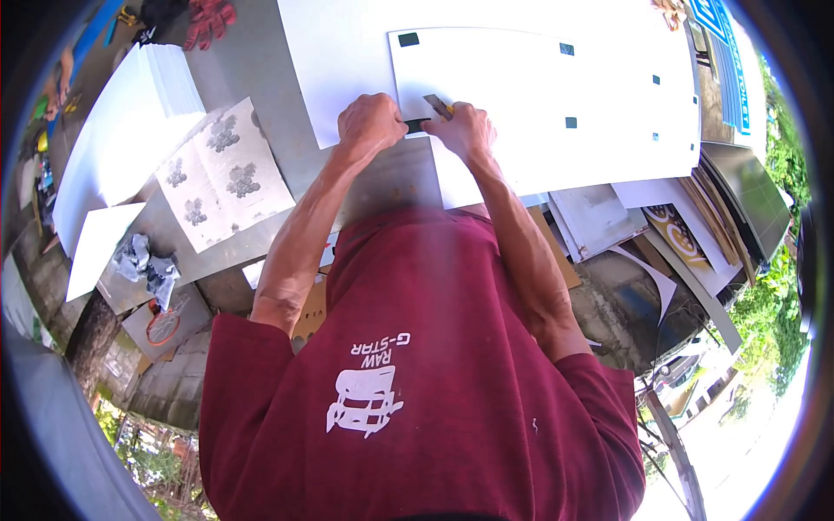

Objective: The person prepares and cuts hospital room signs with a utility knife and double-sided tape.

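A white sheet (521, 104) with several small black patches (408, 39) lies on a larger white panel (334, 61). At the sheet's near left corner, a short black strip (418, 126) spans the space between my hands. My left hand (372, 122) is closed, its fingertips pinching the strip's left end. My right hand (465, 130) is closed around a utility knife (438, 107), whose blade end points up and left. The thumb of that hand is at the strip's right end. Whether the right fingers also grip the strip is hidden.
Stacked white sheets (135, 113) and a paper with dark tree-like prints (230, 169) lie to the left. Red gloves (208, 22) are at the far left, and crumpled plastic (146, 265) is nearer. Leaning boards (686, 230) stand at the right. Another person's hand (669, 12) shows at the top.
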